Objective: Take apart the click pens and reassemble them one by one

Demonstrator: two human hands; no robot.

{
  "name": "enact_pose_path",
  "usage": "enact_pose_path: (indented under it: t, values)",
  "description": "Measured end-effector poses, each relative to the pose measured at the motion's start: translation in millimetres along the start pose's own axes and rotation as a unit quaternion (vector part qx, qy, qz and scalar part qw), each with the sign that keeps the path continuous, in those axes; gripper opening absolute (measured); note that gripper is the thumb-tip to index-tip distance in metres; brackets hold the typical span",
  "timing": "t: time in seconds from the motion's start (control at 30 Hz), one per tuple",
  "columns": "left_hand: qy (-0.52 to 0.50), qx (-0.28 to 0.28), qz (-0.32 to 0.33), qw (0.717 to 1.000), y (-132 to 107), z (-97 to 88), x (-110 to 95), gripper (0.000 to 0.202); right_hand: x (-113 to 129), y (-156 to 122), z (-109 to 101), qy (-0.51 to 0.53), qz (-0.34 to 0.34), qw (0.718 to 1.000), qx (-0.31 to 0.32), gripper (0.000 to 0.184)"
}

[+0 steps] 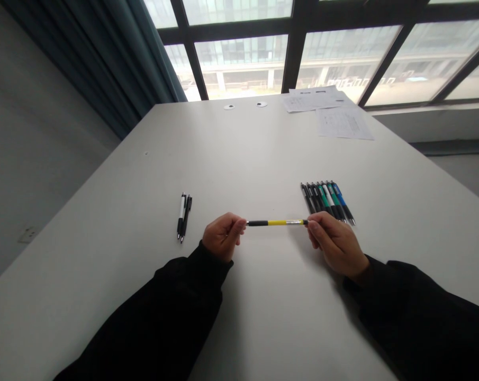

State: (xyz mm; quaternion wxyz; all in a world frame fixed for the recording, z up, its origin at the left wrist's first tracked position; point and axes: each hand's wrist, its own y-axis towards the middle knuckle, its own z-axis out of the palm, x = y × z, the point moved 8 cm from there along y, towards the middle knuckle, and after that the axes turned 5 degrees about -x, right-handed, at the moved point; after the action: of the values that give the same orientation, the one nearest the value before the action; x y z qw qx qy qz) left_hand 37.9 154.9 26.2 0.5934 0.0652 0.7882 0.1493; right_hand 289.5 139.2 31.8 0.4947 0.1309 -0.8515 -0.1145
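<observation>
A yellow and black pen [277,223] is held level above the white table [239,159], gripped at both ends. My left hand [222,236] is closed on its black end. My right hand [334,243] pinches the other, clear end. Just behind my right hand lies a row of several pens [327,201], black, green, white and blue, side by side. Two more pens [184,216], one white and one black, lie to the left of my left hand. Both my sleeves are black.
Printed paper sheets [334,114] lie at the far right of the table near the window. Two small round caps [245,105] sit in the tabletop at the far edge. A blue curtain [116,58] hangs at the back left.
</observation>
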Motion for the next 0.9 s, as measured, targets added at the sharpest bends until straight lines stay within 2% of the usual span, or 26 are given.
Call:
enact_pose_path:
  t: [0.3,0.9]
  values:
    - [0.011,0.010,0.003,1.000,-0.7,0.4,-0.5,0.039,-6.4,-0.4,2.8,-0.009,0.002,1.000,0.010,0.020]
    - [0.030,0.028,0.007,0.999,-2.4,1.2,-3.5,0.055,-2.2,1.5,2.4,-0.021,0.002,1.000,0.016,0.032]
